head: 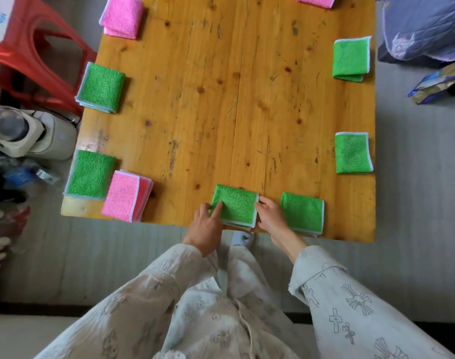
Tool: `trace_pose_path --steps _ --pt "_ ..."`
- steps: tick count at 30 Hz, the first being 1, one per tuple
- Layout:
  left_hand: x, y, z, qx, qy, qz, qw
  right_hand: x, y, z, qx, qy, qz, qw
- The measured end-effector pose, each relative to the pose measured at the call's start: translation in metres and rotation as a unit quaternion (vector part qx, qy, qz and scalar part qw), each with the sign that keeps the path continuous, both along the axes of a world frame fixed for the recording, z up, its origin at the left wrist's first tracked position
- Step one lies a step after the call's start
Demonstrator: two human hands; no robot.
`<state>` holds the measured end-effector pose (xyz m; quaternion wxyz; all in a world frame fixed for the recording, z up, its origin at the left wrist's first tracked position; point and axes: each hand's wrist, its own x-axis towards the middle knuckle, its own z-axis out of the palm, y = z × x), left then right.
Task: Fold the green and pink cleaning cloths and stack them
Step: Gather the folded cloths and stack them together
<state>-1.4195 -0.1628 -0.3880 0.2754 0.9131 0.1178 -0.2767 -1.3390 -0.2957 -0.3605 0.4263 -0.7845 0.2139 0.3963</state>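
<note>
A knotty wooden table (221, 99) stands on grey floor (415, 203), a red stool (35, 60) (plastic, perhaps) beside it.

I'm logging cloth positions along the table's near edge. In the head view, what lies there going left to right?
Green folded cloth at the corner → pink cloth stack → left hand → green cloth being held → right hand → green folded cloth.

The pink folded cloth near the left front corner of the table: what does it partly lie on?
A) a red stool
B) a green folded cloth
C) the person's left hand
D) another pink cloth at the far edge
B: the pink folded cloth overlaps the right edge of a green folded cloth beside it.
</note>
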Motion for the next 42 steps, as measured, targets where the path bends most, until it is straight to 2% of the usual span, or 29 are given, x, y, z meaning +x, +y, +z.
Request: trace_pose_path --steps 8,10,13,16,18,21,24,27,30,31,33,35,37,42 --pt "0.004 0.001 0.005 -0.01 0.003 -0.008 1.0 -0.006 -0.006 0.0 -0.051 -0.068 0.083 0.993" --pt "0.0 0.01 0.011 -0.02 -0.033 0.02 0.999 -0.007 -0.003 0.001 -0.076 -0.101 0.124 0.984" --pt "-0.003 0.033 0.025 -0.032 -0.144 0.09 0.985 -0.009 0.01 0.007 -0.116 -0.202 0.209 0.95" --pt "-0.006 0.064 0.04 -0.007 -0.229 0.165 0.959 -0.011 0.037 0.015 -0.093 -0.255 0.281 0.92" --pt "-0.008 0.086 0.045 -0.007 -0.229 0.238 0.944 -0.012 0.062 0.017 -0.067 -0.264 0.32 0.908" --pt "-0.017 0.118 0.04 -0.02 -0.183 0.377 0.908 -0.013 0.107 0.021 -0.027 -0.249 0.368 0.895" --pt "-0.032 0.145 0.033 -0.055 -0.129 0.509 0.849 -0.013 0.153 0.017 -0.002 -0.217 0.425 0.879" --pt "-0.051 0.163 0.021 -0.073 -0.086 0.601 0.791 -0.013 0.188 0.012 0.004 -0.176 0.474 0.863" --pt "-0.061 0.171 0.014 -0.174 -0.021 0.663 0.728 -0.013 0.211 0.006 -0.007 -0.15 0.543 0.826" --pt "-0.062 0.17 0.012 -0.202 -0.008 0.656 0.728 -0.013 0.215 0.003 -0.011 -0.138 0.562 0.815" --pt "-0.063 0.168 0.008 -0.23 0.003 0.62 0.75 -0.015 0.219 -0.002 -0.018 -0.113 0.585 0.803" --pt "-0.06 0.163 0.008 -0.26 0.009 0.6 0.757 -0.018 0.216 -0.007 -0.025 -0.093 0.585 0.806" --pt "-0.056 0.157 0.008 -0.268 0.011 0.58 0.769 -0.023 0.208 -0.01 -0.031 -0.088 0.556 0.826" --pt "-0.044 0.153 0.011 -0.252 0.006 0.496 0.831 -0.031 0.182 -0.005 -0.041 -0.082 0.444 0.892"
